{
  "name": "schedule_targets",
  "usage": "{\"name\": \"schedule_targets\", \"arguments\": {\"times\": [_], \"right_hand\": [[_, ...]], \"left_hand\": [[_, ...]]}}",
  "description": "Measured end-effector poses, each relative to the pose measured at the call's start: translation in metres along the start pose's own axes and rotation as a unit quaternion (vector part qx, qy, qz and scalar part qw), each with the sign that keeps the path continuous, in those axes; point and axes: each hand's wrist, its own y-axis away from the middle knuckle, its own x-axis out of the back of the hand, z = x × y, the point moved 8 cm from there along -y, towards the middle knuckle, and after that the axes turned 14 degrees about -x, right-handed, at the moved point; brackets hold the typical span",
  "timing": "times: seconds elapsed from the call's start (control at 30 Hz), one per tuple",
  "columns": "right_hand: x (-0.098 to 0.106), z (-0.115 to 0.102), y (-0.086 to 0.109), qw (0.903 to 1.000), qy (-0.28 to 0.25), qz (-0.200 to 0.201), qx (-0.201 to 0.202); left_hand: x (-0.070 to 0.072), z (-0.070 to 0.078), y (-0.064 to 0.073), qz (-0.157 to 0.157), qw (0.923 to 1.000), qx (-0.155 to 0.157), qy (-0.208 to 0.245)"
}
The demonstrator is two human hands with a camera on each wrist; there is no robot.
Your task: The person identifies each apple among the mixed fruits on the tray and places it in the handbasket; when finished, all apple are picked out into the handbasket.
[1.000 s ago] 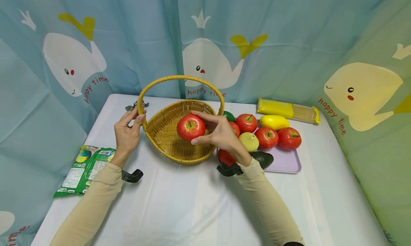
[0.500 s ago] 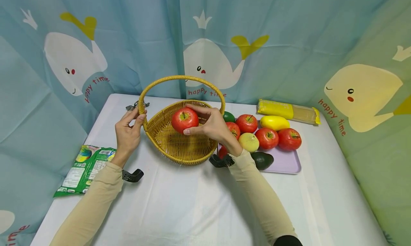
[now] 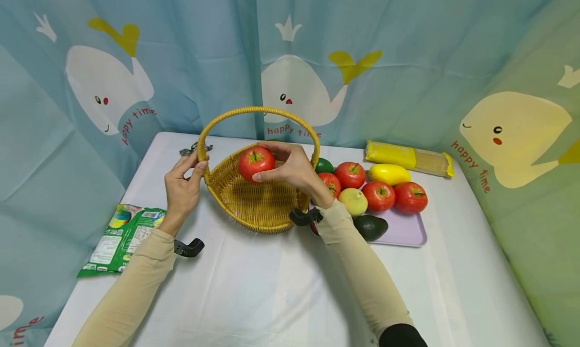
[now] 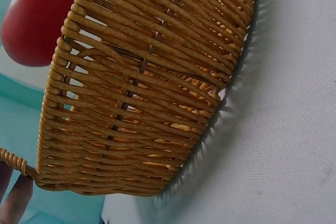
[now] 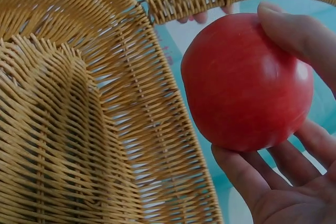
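A wicker basket [image 3: 258,206] with a tall arched handle stands on the white table. My left hand [image 3: 183,188] grips the lower left end of that handle, fingertips curled round it. Above the basket's left part, my right hand [image 3: 292,168] holds a red apple [image 3: 256,163] between thumb and fingers. In the right wrist view the apple [image 5: 247,82] is beside the basket rim [image 5: 178,108], and the inside of the basket shows bare weave. From the left wrist the apple [image 4: 39,22] appears above the rim, with the basket's woven side [image 4: 142,87] filling the middle.
Right of the basket, a lilac tray [image 3: 408,231] bears several apples [image 3: 378,196], a pale yellow-green round fruit [image 3: 353,202], an avocado [image 3: 370,227] and a yellow fruit [image 3: 389,174]. A yellow pasta-like packet [image 3: 408,158] lies behind. A green snack bag [image 3: 122,241] lies at left.
My right hand has carried the apple leftward and slightly farther back over the basket. My left hand keeps its grip on the handle.
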Motion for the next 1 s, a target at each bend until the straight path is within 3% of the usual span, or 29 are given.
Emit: {"name": "schedule_targets", "arguments": {"times": [0.27, 0.7, 1.0], "right_hand": [[-0.009, 0.015, -0.018, 0.9998, 0.010, 0.002, -0.018], [-0.015, 0.026, -0.038, 0.9978, 0.012, 0.022, -0.061], [-0.014, 0.029, -0.043, 0.9977, 0.018, 0.033, -0.056]], "left_hand": [[-0.001, 0.000, 0.000, 0.003, 0.9998, -0.002, 0.019], [-0.001, 0.000, -0.001, 0.004, 1.0000, -0.002, -0.005], [0.000, -0.001, 0.000, 0.001, 1.0000, 0.003, 0.000]]}}
